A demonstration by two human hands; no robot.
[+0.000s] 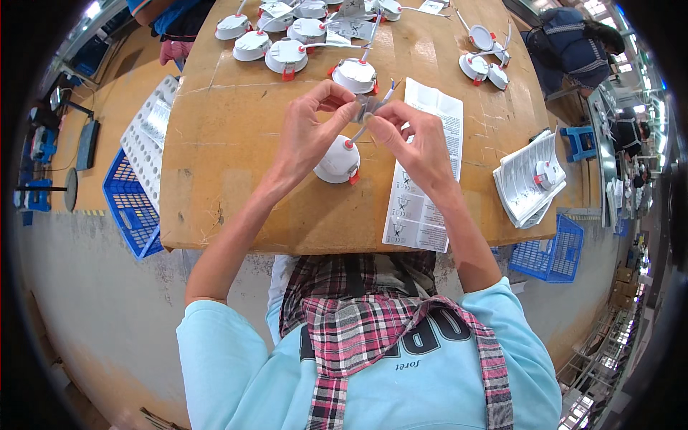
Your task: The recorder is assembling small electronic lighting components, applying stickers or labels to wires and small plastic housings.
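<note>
My left hand [309, 127] and my right hand [421, 147] meet above the table, thumbs and fingertips pinched on a small grey, see-through piece [366, 109]. It sits at the cable of a round white downlight [337, 163]; whether it is tape or a plastic sleeve I cannot make out. The downlight lies just below my hands, with a red clip at its edge. Its cable rises between my fingers, and the bare wire end [390, 92] sticks out beyond them. Under my right hand and wrist lies a long printed leaflet [437, 107].
Several more white downlights [287, 57] with cables and red clips crowd the far left of the table [236, 193]; others [474, 66] lie far right. A leaflet stack [523, 190] bears a small downlight. Blue crates [132, 208] flank the table. People [573, 46] are beyond it.
</note>
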